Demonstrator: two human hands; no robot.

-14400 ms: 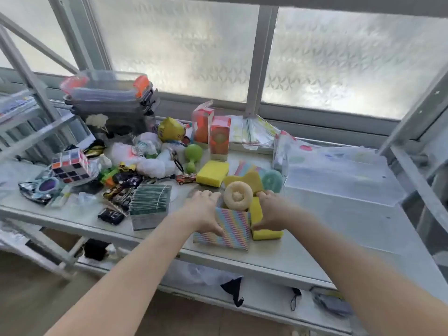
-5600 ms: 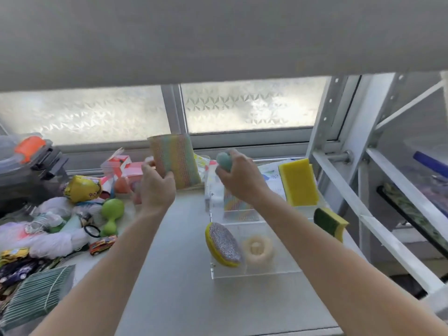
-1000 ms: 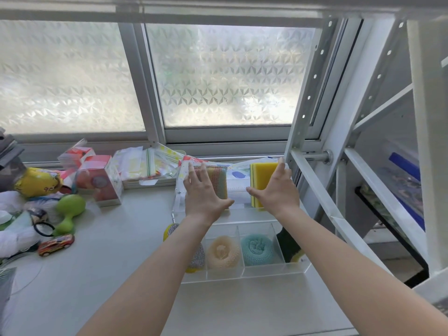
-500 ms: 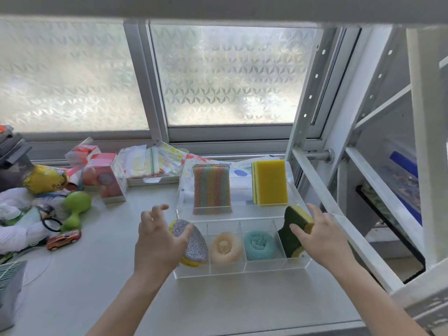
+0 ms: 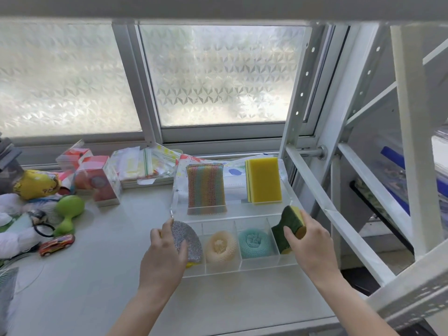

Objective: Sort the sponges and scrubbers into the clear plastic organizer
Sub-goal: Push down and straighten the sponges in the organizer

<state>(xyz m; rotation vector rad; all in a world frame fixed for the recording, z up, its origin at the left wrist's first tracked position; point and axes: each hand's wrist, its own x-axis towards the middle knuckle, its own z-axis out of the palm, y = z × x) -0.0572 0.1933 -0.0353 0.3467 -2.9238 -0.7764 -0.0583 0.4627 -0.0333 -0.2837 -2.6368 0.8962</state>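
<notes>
The clear plastic organizer [image 5: 257,269] stands on the white table. Its back row holds an upright rainbow-striped sponge [image 5: 206,189] and a yellow sponge [image 5: 264,180]. In the front row sit a silver-and-yellow scrubber [image 5: 190,240], a cream round scrubber [image 5: 220,246], a teal round scrubber [image 5: 253,242] and a green-and-yellow sponge [image 5: 288,227]. My left hand [image 5: 164,255] grips the silver scrubber at the front left compartment. My right hand [image 5: 310,246] grips the green-and-yellow sponge at the front right compartment.
Toys crowd the table's left side: a green maraca [image 5: 69,214], a toy car [image 5: 57,244], red boxes [image 5: 99,181] and a yellow bag [image 5: 34,184]. Plastic bags [image 5: 143,166] lie under the window. White shelf struts [image 5: 339,209] rise close on the right.
Both hands came down from the back-row sponges to the front row. The left hand closed on the silver scrubber, the right on the green-and-yellow sponge.
</notes>
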